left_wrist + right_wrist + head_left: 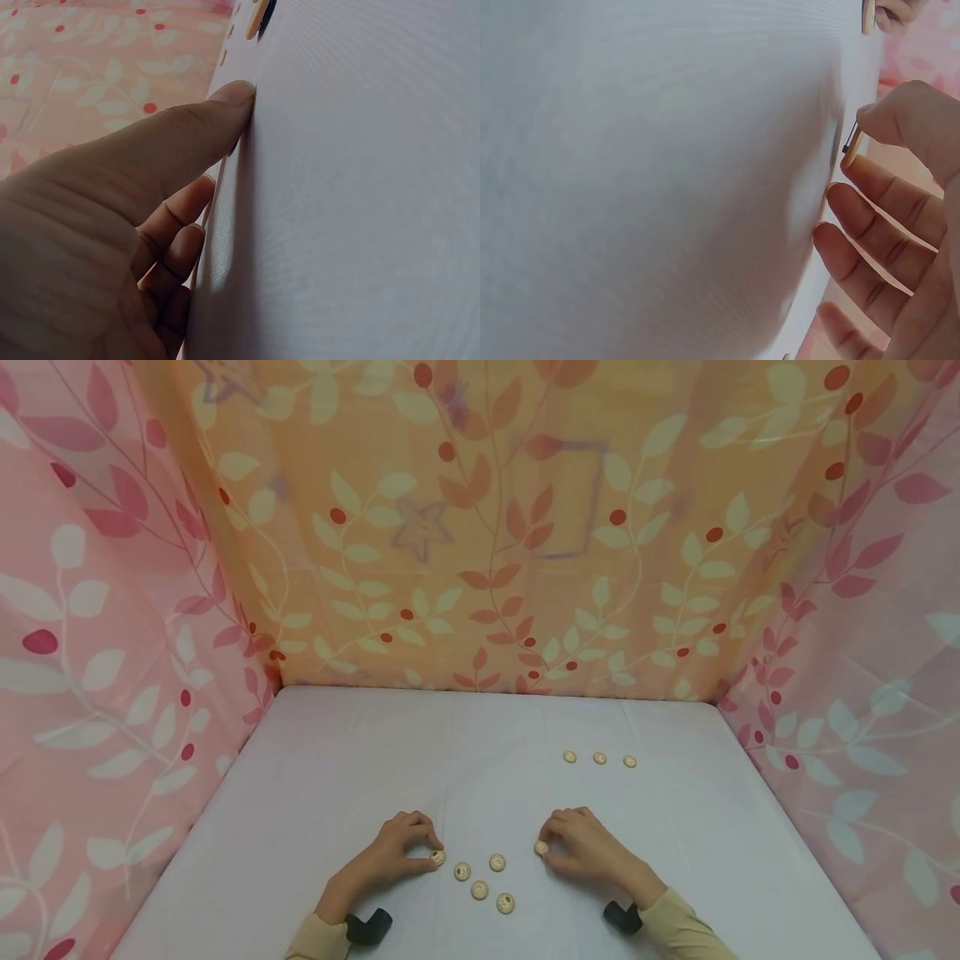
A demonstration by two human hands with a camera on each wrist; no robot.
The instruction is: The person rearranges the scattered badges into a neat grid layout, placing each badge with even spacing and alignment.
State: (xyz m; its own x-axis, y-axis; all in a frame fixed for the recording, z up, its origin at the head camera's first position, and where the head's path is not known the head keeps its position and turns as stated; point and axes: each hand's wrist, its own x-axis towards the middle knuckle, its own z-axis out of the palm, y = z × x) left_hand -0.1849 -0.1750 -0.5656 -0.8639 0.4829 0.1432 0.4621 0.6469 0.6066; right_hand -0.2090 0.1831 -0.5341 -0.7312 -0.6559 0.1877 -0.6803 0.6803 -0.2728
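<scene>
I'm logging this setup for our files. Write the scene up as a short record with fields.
Left grip: pinches one disc
Right grip: pinches another disc
Loose discs: four, between the two grips, none touching another
Far row: three discs, spaced apart, beyond the right grip
Disc total: nine in the head view
Markings: dark marks on some discs, too small to read
Surface: white table
Backdrop: leaf-patterned curtain, orange at the back, pink at the sides
</scene>
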